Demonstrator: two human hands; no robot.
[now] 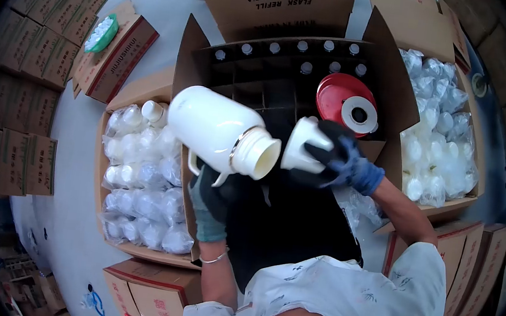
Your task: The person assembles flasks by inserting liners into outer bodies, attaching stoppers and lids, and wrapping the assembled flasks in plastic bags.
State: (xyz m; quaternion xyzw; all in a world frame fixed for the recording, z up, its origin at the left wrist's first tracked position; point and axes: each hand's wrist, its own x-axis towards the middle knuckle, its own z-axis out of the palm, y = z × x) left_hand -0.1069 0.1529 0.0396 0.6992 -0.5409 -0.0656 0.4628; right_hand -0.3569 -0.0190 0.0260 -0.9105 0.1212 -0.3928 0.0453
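My gloved left hand (214, 200) is wrapped round the handle side of a white vacuum flask (210, 122). The flask lies tilted on its side, its uncovered mouth facing right. Just beyond that mouth, my gloved right hand (343, 159) grips a white cup-shaped lid (304, 145), which is apart from the flask. Behind both hands stands an open divided carton (251, 89) with several dark bottle-like refills showing pale tips. A red round lid-like piece with a white ring (341, 99) rests at the carton's right side.
An open box (145, 177) of bagged white parts stands on the left, and another such box (439, 142) on the right. Stacked cartons (23, 94) line the far left. A green basket (103, 33) of white pieces sits on a carton (124, 59).
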